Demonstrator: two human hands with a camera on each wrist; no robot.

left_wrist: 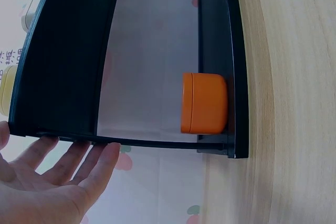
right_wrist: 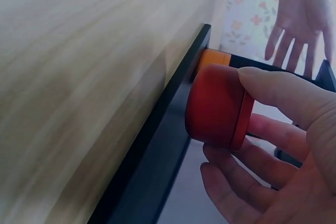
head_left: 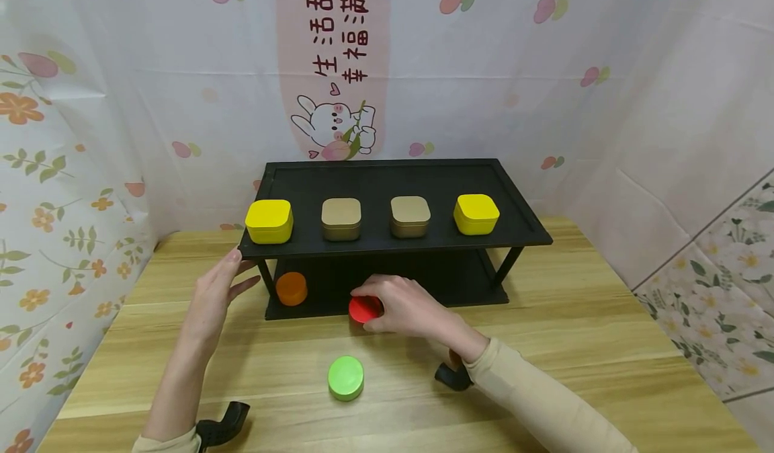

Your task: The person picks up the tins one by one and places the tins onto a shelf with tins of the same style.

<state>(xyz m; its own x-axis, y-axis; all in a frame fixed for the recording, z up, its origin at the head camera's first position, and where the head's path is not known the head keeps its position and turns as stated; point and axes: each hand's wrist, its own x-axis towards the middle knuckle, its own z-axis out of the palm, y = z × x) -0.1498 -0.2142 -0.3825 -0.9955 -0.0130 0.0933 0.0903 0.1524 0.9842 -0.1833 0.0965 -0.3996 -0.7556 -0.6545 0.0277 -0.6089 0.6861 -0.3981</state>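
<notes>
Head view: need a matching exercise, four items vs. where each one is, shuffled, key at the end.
Items
1. Orange container
2. Red container
3. Green container
4. Leftmost yellow box

Places
A. On the tabletop, in front of the black rack
B. On the upper shelf
C. On the lower shelf, near its left end
D. Held in the right hand

Pairs: 1-C, 2-D, 3-A, 4-B

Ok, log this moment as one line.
right hand: grips red container | left hand: at left end of black rack | orange container: on lower tier | green container: on table
</notes>
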